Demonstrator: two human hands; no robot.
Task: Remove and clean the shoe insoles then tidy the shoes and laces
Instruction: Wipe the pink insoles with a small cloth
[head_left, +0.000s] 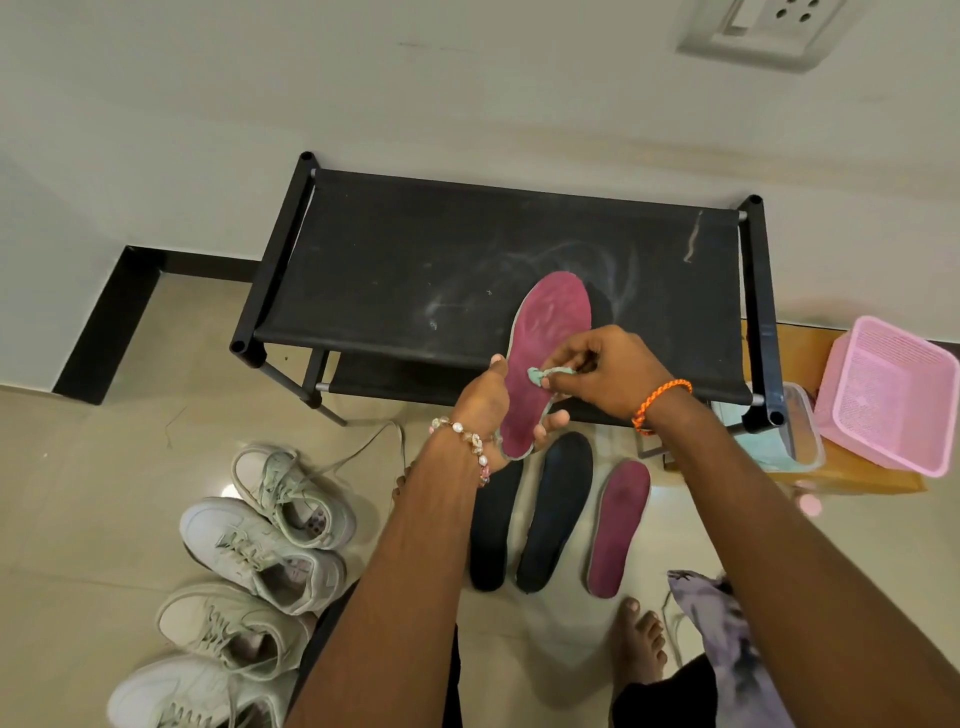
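Note:
My left hand (485, 402) holds a maroon insole (545, 338) by its heel end, toe pointing up over the black shoe rack (415, 249). My right hand (605, 371) pinches a small green wipe (545, 375) against the insole's middle. On the floor below lie two black insoles (558, 512) and a second maroon insole (621, 530), side by side. Several white sneakers (260, 551) with loose laces sit in a row at the lower left.
A pink plastic basket (893, 395) and a clear container (779, 431) sit on a wooden board at the right. A patterned cloth (727, 639) lies at the lower right. My bare foot (636, 644) is on the tiled floor. The wall is behind the rack.

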